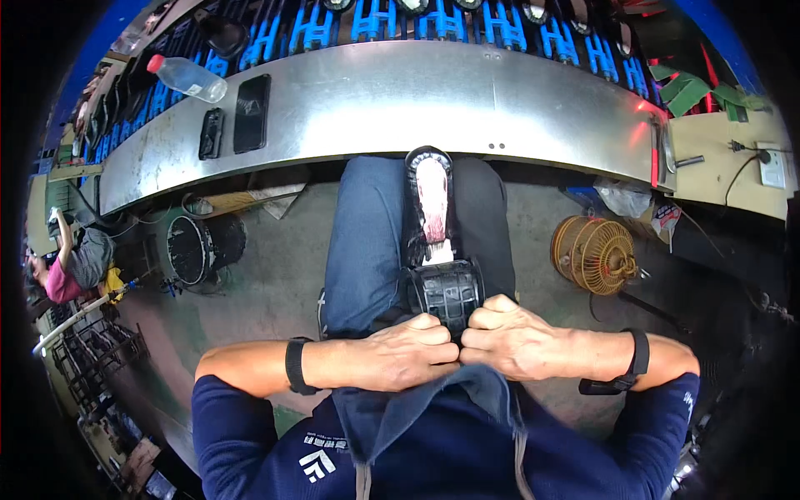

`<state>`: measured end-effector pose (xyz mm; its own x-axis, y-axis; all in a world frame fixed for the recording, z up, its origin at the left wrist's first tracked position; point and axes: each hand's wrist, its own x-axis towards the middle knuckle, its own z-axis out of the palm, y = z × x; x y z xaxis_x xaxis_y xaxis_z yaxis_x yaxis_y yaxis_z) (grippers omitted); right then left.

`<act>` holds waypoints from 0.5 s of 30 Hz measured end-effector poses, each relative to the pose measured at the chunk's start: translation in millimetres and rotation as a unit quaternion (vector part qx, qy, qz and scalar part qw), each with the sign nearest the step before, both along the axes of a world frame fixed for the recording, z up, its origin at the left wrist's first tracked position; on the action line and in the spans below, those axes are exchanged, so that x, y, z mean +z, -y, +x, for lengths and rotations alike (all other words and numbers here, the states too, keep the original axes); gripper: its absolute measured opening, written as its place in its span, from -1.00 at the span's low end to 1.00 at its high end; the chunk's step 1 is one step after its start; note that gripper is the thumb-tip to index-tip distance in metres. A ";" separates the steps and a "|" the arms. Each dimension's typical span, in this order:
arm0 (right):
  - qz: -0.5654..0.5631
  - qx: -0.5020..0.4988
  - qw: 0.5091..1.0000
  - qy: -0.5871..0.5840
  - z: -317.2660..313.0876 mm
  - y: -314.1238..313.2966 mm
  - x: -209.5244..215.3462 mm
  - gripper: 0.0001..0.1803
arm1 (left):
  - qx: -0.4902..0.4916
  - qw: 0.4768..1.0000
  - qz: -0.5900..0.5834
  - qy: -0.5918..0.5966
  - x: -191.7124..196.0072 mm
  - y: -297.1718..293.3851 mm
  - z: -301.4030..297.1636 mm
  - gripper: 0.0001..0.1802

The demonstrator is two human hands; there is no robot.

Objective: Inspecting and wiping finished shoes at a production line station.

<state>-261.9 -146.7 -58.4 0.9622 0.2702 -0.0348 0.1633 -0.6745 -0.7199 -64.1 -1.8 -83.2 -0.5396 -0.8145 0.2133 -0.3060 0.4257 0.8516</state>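
Note:
A black boot lies lengthwise between my thighs, its toe pointing away from me. Its underside faces up, with a pale, pink-stained strip along the middle and a pleated black edge around the toe. The nearer part is wide, black and creased in a grid-like pattern. My left hand is closed at the near end of the boot. Against it, knuckles almost touching, my right hand is closed at the same end. The fingertips of both hands are hidden beneath them.
Ahead runs a curved metal bench holding a phone, a small black object and a red-capped bottle. Blue racks stand behind. A wicker stool is at right, a round black-topped stool at left; another person is far left.

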 end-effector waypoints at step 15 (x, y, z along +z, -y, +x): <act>0.253 -0.332 0.909 0.014 101.5 108.7 -63.1 -0.56 | 0.341 0.875 0.235 -0.251 -44.8 101.7 88.4 -0.72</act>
